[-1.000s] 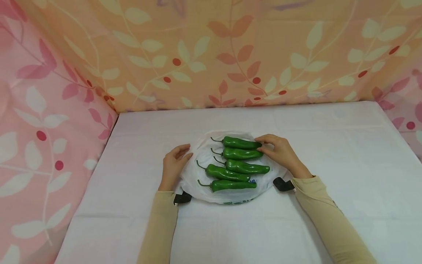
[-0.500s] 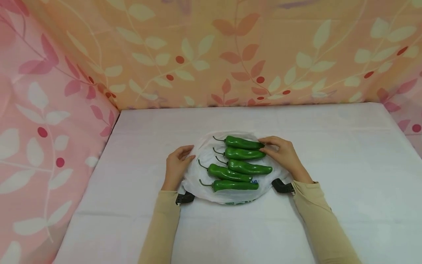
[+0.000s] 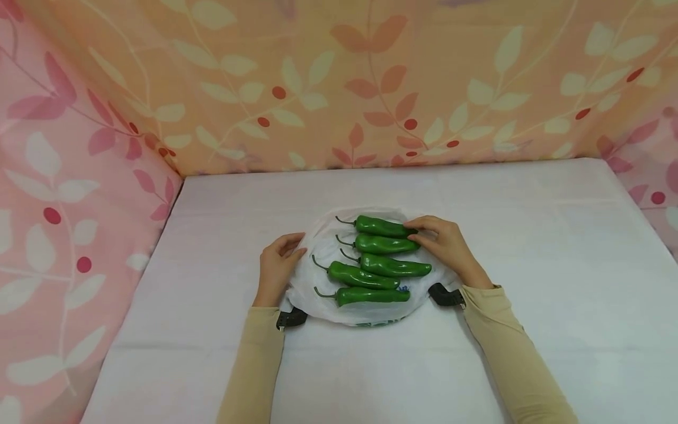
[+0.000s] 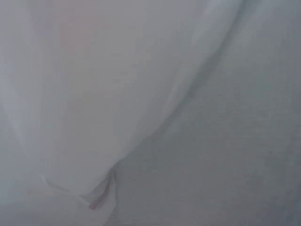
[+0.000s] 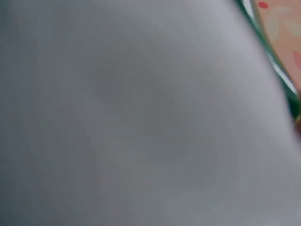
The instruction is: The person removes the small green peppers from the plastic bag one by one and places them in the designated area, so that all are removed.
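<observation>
Several glossy green peppers [image 3: 394,266] with thin curved stems lie side by side on a crumpled white plastic bag [image 3: 318,306], stems to the left. My right hand [image 3: 445,241] reaches in from the right, and its thumb and fingers pinch the tip of the farthest pepper [image 3: 378,225]. At the bag's left edge my left hand [image 3: 273,265] has loosely bent fingers, thumb and fingertips apart right at the plastic. White film [image 4: 94,94] fills much of the left wrist view. In the right wrist view a strip of green pepper [image 5: 294,106] shows at the right edge.
A white cloth [image 3: 529,235] covers the table. Behind it hangs an orange leaf-patterned curtain [image 3: 296,76], with a pink one [image 3: 58,247] at the left. Black wrist devices [image 3: 446,295] sit below both hands, close to the bag.
Both hands hold nearly the same places around the bag and peppers. The whole head view shifts slightly right, then back left. No pepper has visibly moved on the bag.
</observation>
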`<state>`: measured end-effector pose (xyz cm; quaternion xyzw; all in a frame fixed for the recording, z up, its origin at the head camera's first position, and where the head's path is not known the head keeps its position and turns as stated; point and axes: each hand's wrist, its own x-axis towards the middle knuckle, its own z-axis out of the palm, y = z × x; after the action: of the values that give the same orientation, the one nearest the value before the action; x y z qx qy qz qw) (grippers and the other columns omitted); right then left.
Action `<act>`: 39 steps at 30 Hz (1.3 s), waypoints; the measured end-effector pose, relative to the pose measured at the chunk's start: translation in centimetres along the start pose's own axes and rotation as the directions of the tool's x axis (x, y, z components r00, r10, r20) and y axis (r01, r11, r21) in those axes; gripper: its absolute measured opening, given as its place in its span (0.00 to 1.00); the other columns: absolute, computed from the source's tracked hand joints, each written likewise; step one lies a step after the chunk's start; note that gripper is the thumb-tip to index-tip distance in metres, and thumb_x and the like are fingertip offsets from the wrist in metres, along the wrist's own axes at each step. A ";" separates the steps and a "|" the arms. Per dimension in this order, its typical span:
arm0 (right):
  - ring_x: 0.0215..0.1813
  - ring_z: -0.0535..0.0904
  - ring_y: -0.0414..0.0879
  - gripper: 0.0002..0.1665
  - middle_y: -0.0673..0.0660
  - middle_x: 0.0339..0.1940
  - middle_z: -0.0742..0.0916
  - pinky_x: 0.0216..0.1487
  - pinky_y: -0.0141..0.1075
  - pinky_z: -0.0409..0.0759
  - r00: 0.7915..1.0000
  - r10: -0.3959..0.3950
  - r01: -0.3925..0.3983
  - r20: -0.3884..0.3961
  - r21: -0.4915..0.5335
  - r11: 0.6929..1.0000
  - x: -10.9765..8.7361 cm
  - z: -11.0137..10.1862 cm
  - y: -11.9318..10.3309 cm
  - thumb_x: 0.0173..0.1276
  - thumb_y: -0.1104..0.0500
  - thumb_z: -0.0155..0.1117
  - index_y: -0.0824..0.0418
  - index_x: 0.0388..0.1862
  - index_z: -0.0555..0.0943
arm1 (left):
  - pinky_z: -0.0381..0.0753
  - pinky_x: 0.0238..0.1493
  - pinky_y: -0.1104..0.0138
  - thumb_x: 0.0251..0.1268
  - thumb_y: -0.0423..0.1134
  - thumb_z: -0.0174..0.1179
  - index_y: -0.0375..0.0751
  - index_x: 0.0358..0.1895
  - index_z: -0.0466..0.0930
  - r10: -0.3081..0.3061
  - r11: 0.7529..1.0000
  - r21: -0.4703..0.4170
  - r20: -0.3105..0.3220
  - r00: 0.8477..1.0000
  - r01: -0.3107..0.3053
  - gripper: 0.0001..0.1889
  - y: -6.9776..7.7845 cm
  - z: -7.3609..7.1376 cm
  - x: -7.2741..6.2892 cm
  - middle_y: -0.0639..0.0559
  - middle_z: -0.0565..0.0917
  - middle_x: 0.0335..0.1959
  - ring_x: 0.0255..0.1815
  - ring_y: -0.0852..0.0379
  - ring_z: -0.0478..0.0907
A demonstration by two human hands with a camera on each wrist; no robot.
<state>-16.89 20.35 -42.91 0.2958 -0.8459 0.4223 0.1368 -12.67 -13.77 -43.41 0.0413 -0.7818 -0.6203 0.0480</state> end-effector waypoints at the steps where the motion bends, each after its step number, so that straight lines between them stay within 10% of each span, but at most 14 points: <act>1: 0.46 0.81 0.50 0.17 0.58 0.41 0.86 0.49 0.26 0.74 1.000 0.009 -0.009 0.008 -0.009 1.000 0.0 0.0 0.0 0.53 0.72 0.71 0.65 0.43 0.85 | 0.74 0.52 0.72 0.58 0.26 0.63 0.34 0.50 0.81 -0.001 1.000 0.001 0.000 1.000 0.001 0.15 0.0 0.0 0.0 0.42 0.82 0.48 0.52 0.53 0.79; 10: 0.50 0.79 0.54 0.18 0.60 0.46 0.85 0.52 0.47 0.74 0.992 0.109 -0.104 0.058 -0.087 0.991 0.5 0.0 0.0 0.54 0.69 0.71 0.65 0.46 0.84 | 0.75 0.51 0.73 0.57 0.25 0.63 0.34 0.50 0.81 0.001 1.000 -0.015 -0.006 1.000 -0.001 0.15 -0.1 -0.1 0.2 0.42 0.82 0.48 0.51 0.53 0.79; 39: 0.46 0.82 0.51 0.14 0.57 0.41 0.87 0.47 0.35 0.77 0.999 0.040 -0.040 -0.012 -0.049 0.998 0.2 -0.5 -0.1 0.53 0.70 0.70 0.62 0.41 0.86 | 0.75 0.51 0.72 0.58 0.24 0.63 0.33 0.50 0.81 -0.016 1.000 -0.010 -0.002 1.000 0.016 0.16 0.0 0.0 0.2 0.40 0.82 0.49 0.52 0.51 0.79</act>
<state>-17.01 20.63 -42.46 0.2730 -0.8610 0.4055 0.1404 -12.92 -13.79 -43.43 0.0479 -0.7782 -0.6246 0.0442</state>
